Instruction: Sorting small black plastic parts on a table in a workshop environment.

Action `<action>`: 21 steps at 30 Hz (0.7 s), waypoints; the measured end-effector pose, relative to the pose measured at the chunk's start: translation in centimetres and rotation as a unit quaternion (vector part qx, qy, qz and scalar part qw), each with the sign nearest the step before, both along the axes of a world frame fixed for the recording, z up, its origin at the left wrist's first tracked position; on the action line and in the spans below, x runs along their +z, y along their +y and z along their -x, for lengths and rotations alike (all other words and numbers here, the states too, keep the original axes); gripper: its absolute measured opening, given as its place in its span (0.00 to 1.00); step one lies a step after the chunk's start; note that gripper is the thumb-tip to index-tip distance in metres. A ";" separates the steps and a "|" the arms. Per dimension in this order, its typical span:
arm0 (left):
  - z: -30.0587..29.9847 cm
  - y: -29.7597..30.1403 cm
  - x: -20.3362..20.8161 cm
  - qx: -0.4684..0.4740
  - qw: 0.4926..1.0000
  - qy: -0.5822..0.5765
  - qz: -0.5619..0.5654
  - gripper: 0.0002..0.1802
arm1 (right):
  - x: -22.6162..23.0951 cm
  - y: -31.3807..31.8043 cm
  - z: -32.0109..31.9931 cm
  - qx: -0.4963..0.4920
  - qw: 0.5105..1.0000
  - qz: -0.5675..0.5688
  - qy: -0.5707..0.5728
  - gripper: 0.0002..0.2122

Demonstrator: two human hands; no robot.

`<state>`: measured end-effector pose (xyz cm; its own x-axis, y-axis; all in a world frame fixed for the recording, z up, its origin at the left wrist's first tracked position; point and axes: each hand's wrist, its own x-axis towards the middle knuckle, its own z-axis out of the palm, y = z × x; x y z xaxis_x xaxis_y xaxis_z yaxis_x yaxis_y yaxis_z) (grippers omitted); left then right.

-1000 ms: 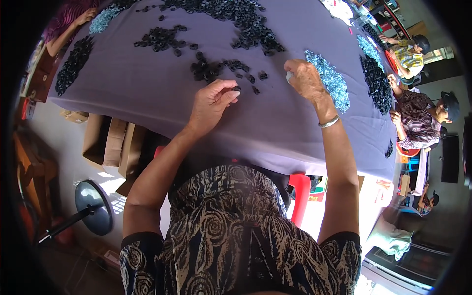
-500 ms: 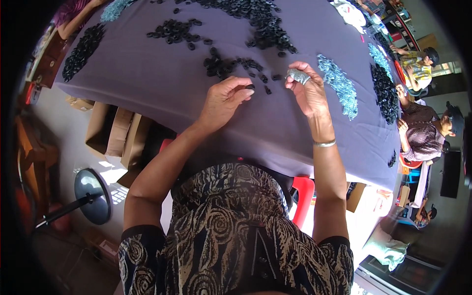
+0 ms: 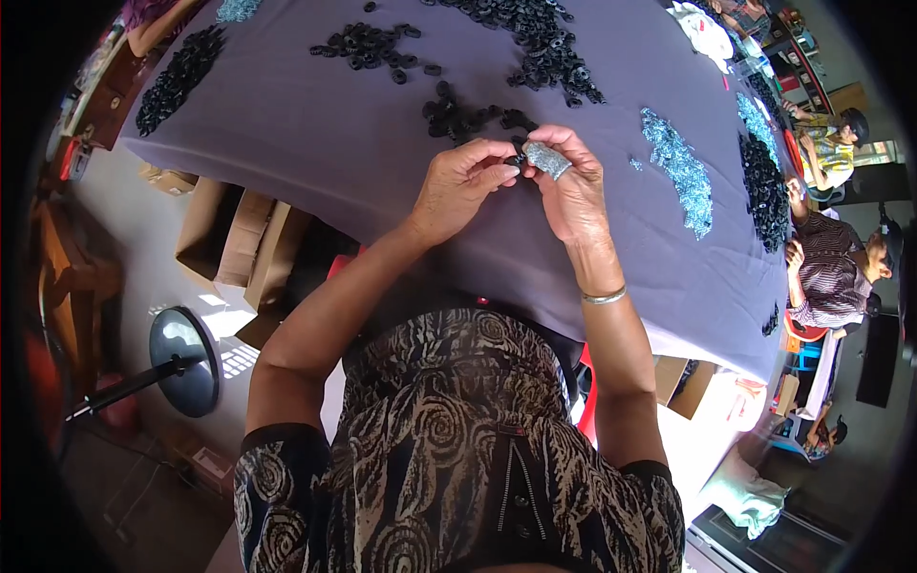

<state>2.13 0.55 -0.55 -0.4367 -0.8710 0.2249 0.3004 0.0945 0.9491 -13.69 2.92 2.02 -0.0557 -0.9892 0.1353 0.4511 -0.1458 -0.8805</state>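
My left hand (image 3: 460, 186) pinches a small black ring-like part (image 3: 517, 160) between thumb and fingertips. Against that part, my right hand (image 3: 573, 181) has its fingertips closed; whatever they pinch is too small to make out. A silver-grey wrap (image 3: 547, 160) covers one finger of the right hand. Just beyond both hands lies a loose group of black ring-like parts (image 3: 454, 116) on the purple-grey cloth. To the right of my right hand spreads a heap of tiny shiny pale-blue pieces (image 3: 680, 172).
The cloth-covered table (image 3: 315, 172) holds more black parts (image 3: 549, 48) at the far side and a dark heap (image 3: 180, 78) at far left. Co-workers (image 3: 836, 263) sit along the right edge. Cardboard boxes (image 3: 234, 239) and a round black stand base (image 3: 187, 361) are at lower left.
My right hand has moved left and met my left hand at the black part. The view has shifted slightly, so the table things appear farther right.
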 end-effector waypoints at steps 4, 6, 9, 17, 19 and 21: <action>0.1 0.0 0.1 -0.004 1.000 -0.009 -0.004 0.12 | -0.4 0.1 0.3 -0.005 1.000 -0.001 0.011 0.07; 0.1 0.0 0.1 -0.005 1.000 -0.004 -0.005 0.12 | -0.2 0.2 0.2 -0.015 0.999 0.012 0.046 0.07; 0.1 0.0 0.0 0.006 1.000 -0.019 0.005 0.12 | 0.2 0.7 -0.2 -0.044 0.987 0.046 0.144 0.08; 0.1 -0.1 -0.1 -0.003 0.999 0.009 0.036 0.12 | 1.1 0.3 0.5 0.048 0.991 -0.119 0.027 0.06; 0.2 0.0 0.0 0.000 1.000 0.013 0.027 0.11 | 1.1 0.2 0.8 0.070 0.986 -0.150 0.006 0.05; 0.2 0.1 0.1 0.003 1.000 0.015 0.017 0.11 | 1.3 0.3 0.8 0.047 0.989 -0.143 -0.015 0.06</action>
<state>1.96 0.61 -0.46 -0.4231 -0.8657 0.2675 0.3286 0.1285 0.9357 -14.49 3.26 3.29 0.0378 -0.9879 -0.1504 0.4768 0.1501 -0.8661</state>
